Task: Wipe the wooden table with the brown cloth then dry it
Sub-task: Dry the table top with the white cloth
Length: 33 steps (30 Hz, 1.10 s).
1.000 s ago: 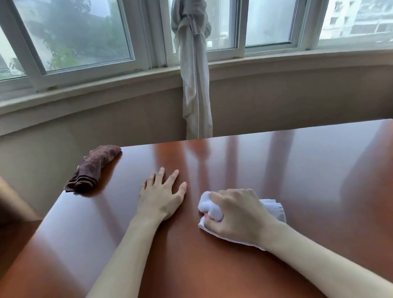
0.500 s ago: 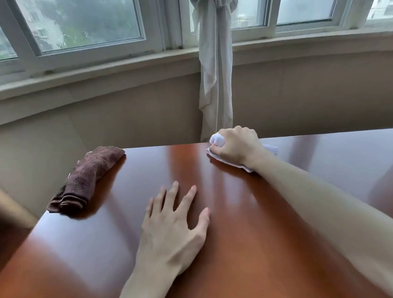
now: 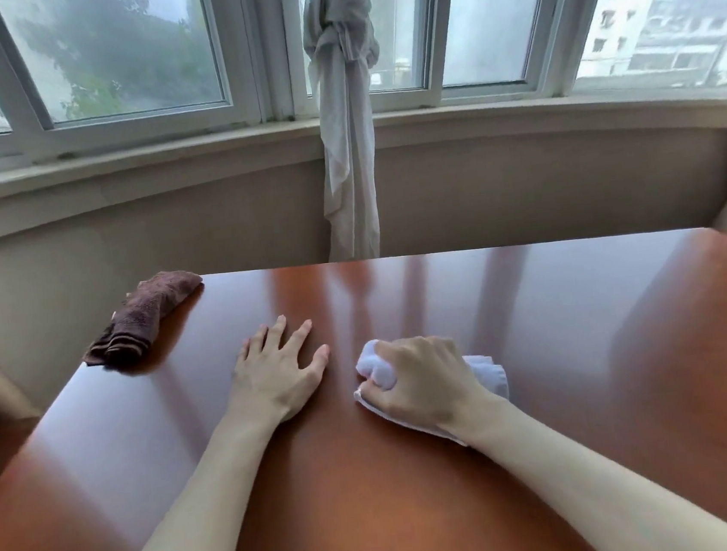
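1. Brown cloth (image 3: 144, 316): bunched in a loose roll at the table's far left corner, about 10 o'clock from the left hand and well apart from it. Neither hand touches it. Judged set aside, its wiping pass finished.

2. Left hand (image 3: 280, 376): palm down on the wooden table (image 3: 584, 342), fingers straight and spread apart, holding nothing. Judged to be bracing the person.

3. White cloth (image 3: 486, 372): crumpled under the right hand, 1 wad bulging out at the thumb side, folded layers showing at 3 o'clock of the knuckles, lower edge lying on the wood.

4. Right hand (image 3: 427, 383): just beside the left hand, at its 3 o'clock; fingers curled and clamped on the white cloth, pressing it to the surface.

5. Curtain (image 3: 344, 111): pale, knotted, hanging at 12 o'clock behind the table's far edge, before the windows (image 3: 114, 54).

Step in hand: judged to be the drying stage, done with the white cloth. Next move calls for steady downward pressure and strokes toward the table's right half, at 3 o'clock, and the near edge, with the cloth kept flat enough to take up moisture.
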Motion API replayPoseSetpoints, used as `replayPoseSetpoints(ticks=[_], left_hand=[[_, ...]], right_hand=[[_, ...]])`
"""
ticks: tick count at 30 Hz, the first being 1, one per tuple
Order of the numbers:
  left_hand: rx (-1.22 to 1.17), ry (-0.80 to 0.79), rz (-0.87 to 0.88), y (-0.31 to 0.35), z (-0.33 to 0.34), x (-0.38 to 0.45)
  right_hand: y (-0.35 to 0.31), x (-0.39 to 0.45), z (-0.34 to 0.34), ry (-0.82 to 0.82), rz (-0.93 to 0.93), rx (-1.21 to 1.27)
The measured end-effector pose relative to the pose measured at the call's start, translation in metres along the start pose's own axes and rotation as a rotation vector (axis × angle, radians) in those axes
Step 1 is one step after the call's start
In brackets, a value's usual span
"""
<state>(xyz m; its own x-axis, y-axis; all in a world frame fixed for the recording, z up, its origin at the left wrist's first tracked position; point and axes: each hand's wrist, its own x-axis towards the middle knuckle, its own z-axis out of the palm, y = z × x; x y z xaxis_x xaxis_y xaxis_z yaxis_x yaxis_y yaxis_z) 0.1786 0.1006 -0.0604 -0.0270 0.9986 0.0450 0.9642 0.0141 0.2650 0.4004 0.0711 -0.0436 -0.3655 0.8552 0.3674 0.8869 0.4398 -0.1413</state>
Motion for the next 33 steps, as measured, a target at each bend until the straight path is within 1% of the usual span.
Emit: replayPoseSetpoints(ticks=[3,5,7,9,10,13,17,20,22,26,28,31,33], left_hand=[[0.001,-0.015,0.004,0.001,-0.001,-0.006],[-0.002,-0.007,0.005,0.001,0.0,-0.007],[-0.005,0.006,0.007,0.0,0.0,-0.007],[-0.003,0.024,0.017,0.0,0.001,-0.008],[-0.004,0.037,0.023,-0.001,0.003,-0.007],[0.009,0.067,0.026,-0.003,0.006,-0.003],[0.015,0.075,0.015,-0.005,0.01,-0.002],[0.009,0.088,0.005,-0.005,0.011,-0.001],[0.0,0.083,-0.002,-0.006,0.01,0.002],[-0.001,0.066,-0.005,-0.004,0.008,0.0],[0.004,0.051,-0.007,-0.004,0.007,0.001],[0.004,0.028,-0.004,-0.001,0.005,0.001],[0.008,0.005,0.001,0.001,0.002,-0.001]], right_hand=[[-0.013,-0.047,-0.013,0.054,-0.056,-0.009],[-0.01,-0.045,-0.015,0.025,-0.05,0.004],[0.001,-0.016,-0.014,-0.03,-0.008,-0.002],[0.021,0.022,-0.004,-0.048,0.067,-0.023],[0.033,0.04,0.004,-0.043,0.098,-0.034],[0.073,0.096,0.033,0.038,0.149,-0.06],[0.124,0.173,0.059,0.071,0.251,-0.092],[0.143,0.212,0.075,0.088,0.29,-0.144],[0.143,0.22,0.079,0.079,0.3,-0.154],[0.116,0.187,0.066,0.043,0.254,-0.116],[0.092,0.151,0.05,0.004,0.21,-0.068],[0.049,0.089,0.017,-0.118,0.133,-0.049],[0.025,0.044,-0.002,-0.152,0.07,-0.038]])
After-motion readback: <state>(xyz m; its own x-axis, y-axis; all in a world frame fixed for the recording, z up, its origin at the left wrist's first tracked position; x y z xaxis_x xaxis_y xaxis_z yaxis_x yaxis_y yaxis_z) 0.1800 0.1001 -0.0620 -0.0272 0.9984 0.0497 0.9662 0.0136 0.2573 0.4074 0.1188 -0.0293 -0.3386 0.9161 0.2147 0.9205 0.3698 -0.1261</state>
